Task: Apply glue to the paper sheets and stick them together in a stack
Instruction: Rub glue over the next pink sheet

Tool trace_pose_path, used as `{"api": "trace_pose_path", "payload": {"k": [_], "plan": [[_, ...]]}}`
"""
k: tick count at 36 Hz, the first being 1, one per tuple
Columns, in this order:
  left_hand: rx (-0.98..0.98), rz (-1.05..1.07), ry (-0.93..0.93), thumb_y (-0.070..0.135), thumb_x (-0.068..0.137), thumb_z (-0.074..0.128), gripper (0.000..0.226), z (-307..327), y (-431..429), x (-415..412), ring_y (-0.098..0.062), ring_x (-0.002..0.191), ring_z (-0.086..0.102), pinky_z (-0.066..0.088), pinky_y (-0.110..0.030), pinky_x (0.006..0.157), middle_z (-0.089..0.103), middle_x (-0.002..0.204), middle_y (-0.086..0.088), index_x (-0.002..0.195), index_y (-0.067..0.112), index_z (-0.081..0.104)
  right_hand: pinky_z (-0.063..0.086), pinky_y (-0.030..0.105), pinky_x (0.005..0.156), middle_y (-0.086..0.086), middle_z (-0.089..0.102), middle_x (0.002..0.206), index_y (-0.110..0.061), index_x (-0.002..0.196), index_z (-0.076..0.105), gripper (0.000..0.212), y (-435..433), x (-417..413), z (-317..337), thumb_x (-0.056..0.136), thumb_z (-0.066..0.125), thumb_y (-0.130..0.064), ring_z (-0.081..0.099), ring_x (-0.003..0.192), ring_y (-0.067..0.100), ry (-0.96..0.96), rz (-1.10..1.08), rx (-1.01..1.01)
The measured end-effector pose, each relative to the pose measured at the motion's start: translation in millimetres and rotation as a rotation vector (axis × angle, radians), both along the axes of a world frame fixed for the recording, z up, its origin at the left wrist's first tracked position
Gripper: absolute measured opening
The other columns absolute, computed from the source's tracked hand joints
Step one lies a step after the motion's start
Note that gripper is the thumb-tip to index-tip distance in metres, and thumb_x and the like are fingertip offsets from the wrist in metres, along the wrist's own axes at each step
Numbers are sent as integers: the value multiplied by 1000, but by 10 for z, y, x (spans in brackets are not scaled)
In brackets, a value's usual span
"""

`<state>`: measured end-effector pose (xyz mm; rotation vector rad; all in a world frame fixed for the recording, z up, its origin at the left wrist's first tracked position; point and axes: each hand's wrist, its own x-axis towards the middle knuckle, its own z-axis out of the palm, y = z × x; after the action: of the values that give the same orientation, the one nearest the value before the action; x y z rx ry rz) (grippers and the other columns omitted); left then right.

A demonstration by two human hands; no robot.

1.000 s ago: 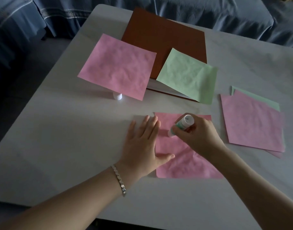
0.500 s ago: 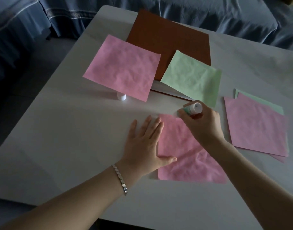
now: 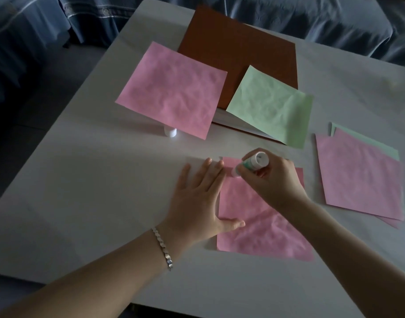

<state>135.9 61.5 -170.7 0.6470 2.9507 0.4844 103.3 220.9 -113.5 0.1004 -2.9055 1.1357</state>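
Glue stick (image 3: 252, 165) tip meets pink sheet's (image 3: 265, 232) far edge, table (image 3: 93, 180) open leftward.

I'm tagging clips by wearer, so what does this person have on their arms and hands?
No sleeves show; both forearms are bare as far as the picture's edge. The left hand has a thin silver link bracelet at its wrist. The right hand has nothing on it that shows: no watch, ring or glove. No rings show on the left hand either.

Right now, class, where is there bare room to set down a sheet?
Bare white table left of the left hand, nearer than the propped pink paper sheet. Crowded: brown card sheet, pale green paper sheet, right-hand pink-and-green paper stack.
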Motion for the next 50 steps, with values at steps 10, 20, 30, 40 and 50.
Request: {"api": "trace_pose_path", "payload": {"k": [10,20,30,40,50], "plan": [[17,26,30,83,62,32,109,-14,7,18,-22,136,35,16,-49,105,41,146,-7,136,3,45,41,5,55,-12,61,62,-19,80,67,7,-12,-61,66,76,72,-19,57,60,-4,126,-112,-27],[-32,47,10,86,62,24,116,19,-4,15,-13,142,4,-2,-46,112,17,156,-2,147,8,23,47,8,54,-15,64,66,-24,79,64,12,-6,292,31,74,73,-17,61,65,-4,-90,89,-23],[16,51,30,83,60,32,111,-26,7,24,-23,136,35,15,-51,106,42,145,-9,137,4,43,51,34,59,1,65,64,-9,79,65,13,-133,-33,0,76,70,-21,62,61,18,28,-16,15],[-19,98,4,84,62,29,112,-23,12,52,-22,137,34,15,-52,106,39,147,-7,137,3,43,48,16,56,-11,62,60,-20,81,66,7,-102,-84,39,77,72,-21,61,57,8,57,-118,-67],[-20,90,-31,83,60,30,111,14,13,42,-22,138,32,13,-51,107,41,146,-8,136,4,44,43,7,52,-15,63,65,-20,77,64,10,-104,219,2,75,72,-16,59,63,-4,-57,82,-51]]}}
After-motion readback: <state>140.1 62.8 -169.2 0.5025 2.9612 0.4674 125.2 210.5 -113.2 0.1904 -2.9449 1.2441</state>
